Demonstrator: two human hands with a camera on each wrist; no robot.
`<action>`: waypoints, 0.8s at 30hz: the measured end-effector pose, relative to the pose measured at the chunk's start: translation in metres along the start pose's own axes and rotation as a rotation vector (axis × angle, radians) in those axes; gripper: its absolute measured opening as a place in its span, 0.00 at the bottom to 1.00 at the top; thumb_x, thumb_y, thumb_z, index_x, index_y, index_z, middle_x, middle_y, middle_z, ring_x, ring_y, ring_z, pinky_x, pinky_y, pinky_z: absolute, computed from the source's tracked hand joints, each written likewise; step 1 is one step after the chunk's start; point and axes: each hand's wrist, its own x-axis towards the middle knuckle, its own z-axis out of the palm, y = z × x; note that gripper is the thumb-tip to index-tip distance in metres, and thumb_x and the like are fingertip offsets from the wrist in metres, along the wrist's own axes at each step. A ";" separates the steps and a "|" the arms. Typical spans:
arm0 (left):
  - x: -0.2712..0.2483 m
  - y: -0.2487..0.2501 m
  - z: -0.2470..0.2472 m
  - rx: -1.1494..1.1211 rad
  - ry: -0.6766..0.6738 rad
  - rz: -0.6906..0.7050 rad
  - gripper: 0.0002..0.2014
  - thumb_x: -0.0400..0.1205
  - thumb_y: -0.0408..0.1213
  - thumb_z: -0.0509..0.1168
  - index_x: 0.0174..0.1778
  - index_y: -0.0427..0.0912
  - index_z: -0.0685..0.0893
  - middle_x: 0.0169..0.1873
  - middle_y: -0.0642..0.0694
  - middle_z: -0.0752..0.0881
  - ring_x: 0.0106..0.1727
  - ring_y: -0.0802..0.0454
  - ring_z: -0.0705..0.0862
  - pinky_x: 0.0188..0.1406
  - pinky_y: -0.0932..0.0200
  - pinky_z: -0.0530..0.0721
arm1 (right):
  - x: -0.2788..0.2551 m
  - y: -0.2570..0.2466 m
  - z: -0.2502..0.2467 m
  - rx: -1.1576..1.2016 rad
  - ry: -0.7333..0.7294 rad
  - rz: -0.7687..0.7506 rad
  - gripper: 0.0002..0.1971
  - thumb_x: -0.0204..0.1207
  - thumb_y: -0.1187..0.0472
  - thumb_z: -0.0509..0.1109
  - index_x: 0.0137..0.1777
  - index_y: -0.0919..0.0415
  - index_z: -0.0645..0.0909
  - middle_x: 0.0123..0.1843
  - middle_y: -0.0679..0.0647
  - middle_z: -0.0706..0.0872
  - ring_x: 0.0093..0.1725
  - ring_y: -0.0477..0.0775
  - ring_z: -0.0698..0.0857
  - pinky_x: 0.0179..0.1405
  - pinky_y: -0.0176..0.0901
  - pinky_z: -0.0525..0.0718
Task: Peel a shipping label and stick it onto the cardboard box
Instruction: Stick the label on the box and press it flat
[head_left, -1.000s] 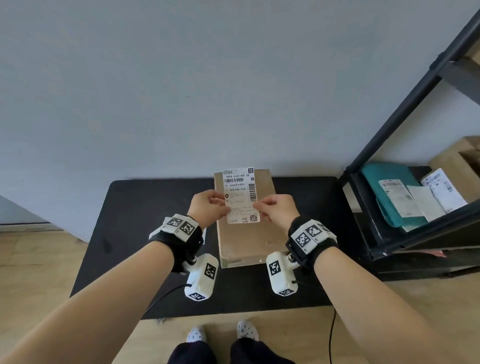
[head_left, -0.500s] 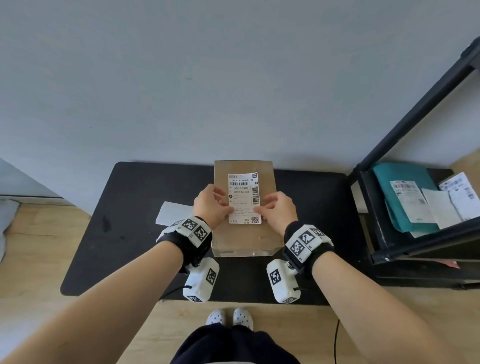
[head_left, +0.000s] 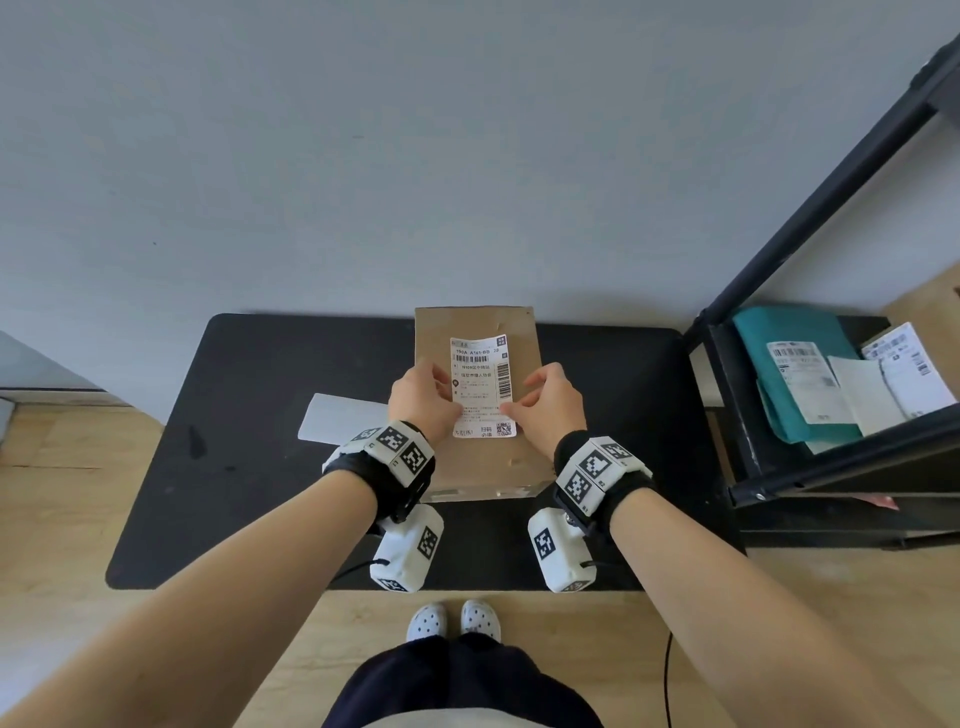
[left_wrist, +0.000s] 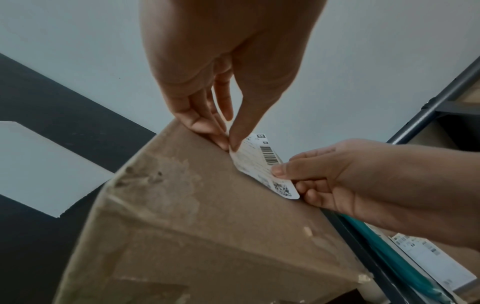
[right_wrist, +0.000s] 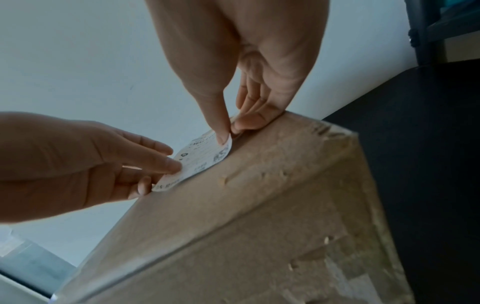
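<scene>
Over the box (head_left: 478, 395) at the table's (head_left: 249, 467) back edge, you hold the label (head_left: 482, 387) above its top. Your left hand (head_left: 422, 402) pinches the label's left edge, your right hand (head_left: 551, 408) its right edge, thumbs on top.

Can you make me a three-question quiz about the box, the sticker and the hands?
1. Where does the blank white sheet lie?
A. on the black table, left of the cardboard box
B. on the shelf
C. on the floor

2. What colour is the mailer bag on the shelf?
A. red
B. teal
C. yellow

3. How is the shipping label held?
A. left hand alone
B. nobody touches it
C. both hands pinch its side edges

Answers:
1 A, it rests on the black table beside the cardboard box.
2 B, plainly teal.
3 C, the left hand and right hand each pinch an edge.
</scene>
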 end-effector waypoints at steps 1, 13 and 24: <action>0.000 0.000 0.001 0.009 0.003 0.002 0.14 0.73 0.27 0.71 0.53 0.37 0.80 0.42 0.47 0.83 0.45 0.50 0.83 0.43 0.61 0.78 | 0.000 0.000 0.001 -0.010 0.001 -0.003 0.19 0.71 0.62 0.76 0.58 0.58 0.72 0.42 0.51 0.84 0.42 0.49 0.85 0.40 0.37 0.81; 0.003 -0.007 0.003 0.057 -0.024 0.011 0.10 0.71 0.32 0.72 0.45 0.42 0.79 0.48 0.44 0.86 0.48 0.47 0.83 0.41 0.58 0.79 | 0.001 -0.003 0.000 -0.114 -0.005 -0.018 0.18 0.71 0.60 0.76 0.58 0.59 0.74 0.44 0.52 0.85 0.46 0.52 0.87 0.45 0.42 0.83; 0.003 -0.052 -0.016 0.313 -0.137 0.289 0.33 0.76 0.53 0.67 0.78 0.53 0.67 0.83 0.53 0.59 0.82 0.49 0.59 0.81 0.46 0.61 | 0.001 -0.016 0.019 -0.675 -0.347 -0.503 0.29 0.85 0.52 0.50 0.83 0.61 0.51 0.87 0.53 0.49 0.86 0.52 0.46 0.84 0.47 0.46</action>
